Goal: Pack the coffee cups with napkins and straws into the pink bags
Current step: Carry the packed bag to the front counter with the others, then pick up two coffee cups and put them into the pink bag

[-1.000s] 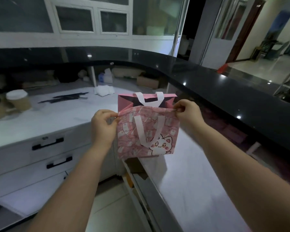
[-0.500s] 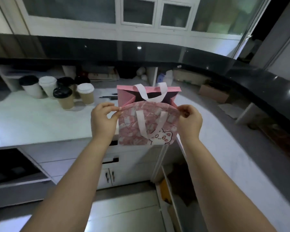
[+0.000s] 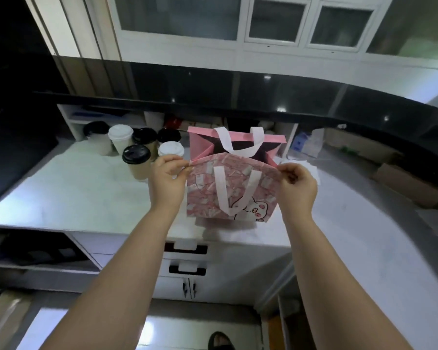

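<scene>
A pink bag [image 3: 208,195] with a cartoon cat and white ribbon handles hangs open above the white counter [image 3: 86,198]. My left hand [image 3: 166,181] pinches the left corner of its near top edge. My right hand [image 3: 297,188] pinches the right corner of the same edge. The bag's mouth is spread and its inside looks dark. Several lidded coffee cups [image 3: 136,162] stand on the counter to the left of the bag, some with black lids and some with white. I cannot make out any straws.
A raised black countertop [image 3: 263,92] curves behind and to the right. Shelves under it hold cardboard boxes [image 3: 405,183] and a bottle. White paper [image 3: 311,170] lies behind my right hand. Drawers with black handles [image 3: 186,248] sit below the counter.
The view has swung left from the right-hand counter to the stretch with the cups. Both hands carried the open bag along, keeping the same pinch.
</scene>
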A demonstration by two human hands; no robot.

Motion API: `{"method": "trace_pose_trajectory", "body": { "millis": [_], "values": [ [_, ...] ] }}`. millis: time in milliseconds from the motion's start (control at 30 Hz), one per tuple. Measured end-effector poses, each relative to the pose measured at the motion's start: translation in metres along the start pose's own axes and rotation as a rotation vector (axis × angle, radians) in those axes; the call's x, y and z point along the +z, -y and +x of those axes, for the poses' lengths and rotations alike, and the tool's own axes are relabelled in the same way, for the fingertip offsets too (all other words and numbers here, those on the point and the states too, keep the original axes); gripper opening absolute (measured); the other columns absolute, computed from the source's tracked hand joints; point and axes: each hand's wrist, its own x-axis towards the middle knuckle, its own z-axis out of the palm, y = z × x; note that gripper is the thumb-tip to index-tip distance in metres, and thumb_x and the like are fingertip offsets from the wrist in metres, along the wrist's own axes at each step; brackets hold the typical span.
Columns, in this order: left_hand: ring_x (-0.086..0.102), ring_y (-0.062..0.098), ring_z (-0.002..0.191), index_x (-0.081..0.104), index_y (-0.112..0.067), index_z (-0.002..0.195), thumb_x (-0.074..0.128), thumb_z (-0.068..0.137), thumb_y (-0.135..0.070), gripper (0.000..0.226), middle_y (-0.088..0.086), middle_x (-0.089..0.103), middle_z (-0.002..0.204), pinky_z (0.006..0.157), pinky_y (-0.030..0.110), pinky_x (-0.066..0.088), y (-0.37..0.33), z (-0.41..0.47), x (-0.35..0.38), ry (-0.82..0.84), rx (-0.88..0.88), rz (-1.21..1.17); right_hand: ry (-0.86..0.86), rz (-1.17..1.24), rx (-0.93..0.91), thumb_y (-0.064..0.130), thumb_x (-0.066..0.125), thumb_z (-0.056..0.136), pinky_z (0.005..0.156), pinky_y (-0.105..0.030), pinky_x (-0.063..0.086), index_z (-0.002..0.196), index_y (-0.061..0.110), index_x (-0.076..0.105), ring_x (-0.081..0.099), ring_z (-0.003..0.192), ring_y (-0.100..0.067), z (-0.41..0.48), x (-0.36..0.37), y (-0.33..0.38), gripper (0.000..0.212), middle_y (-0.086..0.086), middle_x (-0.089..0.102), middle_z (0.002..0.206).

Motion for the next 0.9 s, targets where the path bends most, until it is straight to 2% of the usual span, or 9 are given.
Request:
{"method": "trace_pose_trajectory", "body": {
  "millis": [133, 233, 300, 400, 500, 600, 700, 800, 900],
  "values": [
    [0.057, 0.013, 0.102, 0.073, -0.019, 0.089, 0.08, 0.078, -0.009, 0.016, -0.003, 0.059, 0.105, 0.091, 0.026, 0.047, 0.016, 0.022, 0.017, 0.029, -0.108, 0.049, 0.093, 0.029, 0.074, -0.003, 0.06, 0.08, 0.07, -0.022, 0.051, 0.078, 0.022, 0.07, 0.062, 0.076, -0.001, 0.035, 0.015, -0.015, 0.027, 0.012, 0.067, 0.079],
    [0.057, -0.01, 0.088, 0.071, -0.026, 0.09, 0.079, 0.078, -0.009, 0.022, -0.013, 0.061, 0.095, 0.079, 0.008, 0.042, 0.029, 0.028, 0.02, 0.039, -0.103, 0.087, 0.194, 0.001, 0.027, 0.007, 0.067, 0.082, 0.068, -0.023, 0.05, 0.082, 0.023, 0.069, 0.06, 0.076, -0.002, 0.055, 0.022, -0.021, 0.016, 0.012, 0.066, 0.079],
    [0.058, -0.013, 0.088, 0.068, -0.035, 0.092, 0.08, 0.079, -0.015, 0.027, -0.017, 0.064, 0.096, 0.075, 0.001, 0.04, 0.032, 0.029, 0.019, 0.032, -0.116, 0.081, 0.237, -0.011, -0.013, 0.017, 0.071, 0.084, 0.068, -0.026, 0.051, 0.083, 0.026, 0.068, 0.059, 0.075, 0.001, 0.07, 0.027, -0.017, 0.01, 0.014, 0.065, 0.078],
    [0.063, -0.004, 0.093, 0.066, -0.046, 0.095, 0.078, 0.082, -0.029, 0.024, -0.016, 0.069, 0.1, 0.081, 0.01, 0.049, 0.022, 0.037, 0.019, 0.026, -0.162, 0.031, 0.263, -0.008, -0.049, 0.026, 0.071, 0.085, 0.073, -0.027, 0.052, 0.084, 0.031, 0.068, 0.061, 0.087, 0.001, 0.092, 0.038, 0.002, 0.006, 0.015, 0.067, 0.089],
    [0.062, 0.001, 0.098, 0.066, -0.045, 0.098, 0.071, 0.087, -0.033, 0.017, -0.013, 0.067, 0.106, 0.086, 0.03, 0.054, 0.002, 0.059, 0.022, 0.086, -0.158, 0.056, 0.376, -0.095, -0.153, 0.017, 0.067, 0.089, 0.067, -0.015, 0.049, 0.089, 0.036, 0.064, 0.057, 0.089, 0.01, 0.105, 0.058, 0.024, 0.02, 0.015, 0.064, 0.099],
    [0.055, -0.006, 0.096, 0.066, -0.04, 0.106, 0.066, 0.089, -0.037, 0.017, -0.017, 0.062, 0.108, 0.084, 0.023, 0.049, -0.009, 0.077, 0.024, 0.098, -0.1, 0.232, 0.481, -0.235, -0.245, 0.016, 0.067, 0.089, 0.081, -0.027, 0.054, 0.097, 0.036, 0.064, 0.055, 0.096, -0.002, 0.099, 0.086, 0.04, 0.022, 0.016, 0.059, 0.108],
    [0.057, 0.001, 0.091, 0.066, -0.036, 0.111, 0.061, 0.09, -0.043, 0.023, -0.016, 0.062, 0.107, 0.074, 0.025, 0.045, -0.007, 0.086, 0.02, 0.095, -0.054, 0.395, 0.59, -0.369, -0.496, 0.015, 0.068, 0.087, 0.095, -0.037, 0.046, 0.102, 0.028, 0.068, 0.05, 0.105, -0.01, 0.081, 0.115, 0.048, 0.02, 0.015, 0.061, 0.105],
    [0.059, 0.016, 0.095, 0.068, -0.029, 0.112, 0.061, 0.091, -0.035, 0.023, -0.008, 0.067, 0.106, 0.076, 0.03, 0.044, 0.007, 0.096, 0.001, 0.078, -0.008, 0.604, 0.688, -0.459, -0.62, 0.019, 0.065, 0.088, 0.1, -0.04, 0.042, 0.106, 0.028, 0.068, 0.048, 0.113, -0.014, 0.068, 0.144, 0.056, 0.02, 0.01, 0.064, 0.113],
    [0.06, 0.02, 0.094, 0.071, -0.026, 0.107, 0.064, 0.087, -0.024, 0.022, -0.004, 0.069, 0.102, 0.08, 0.037, 0.049, 0.022, 0.106, -0.025, 0.04, -0.011, 0.623, 0.772, -0.522, -0.668, 0.023, 0.066, 0.088, 0.103, -0.036, 0.035, 0.115, 0.029, 0.064, 0.044, 0.12, -0.015, 0.061, 0.175, 0.068, 0.028, 0.009, 0.06, 0.123]
  ]
}}
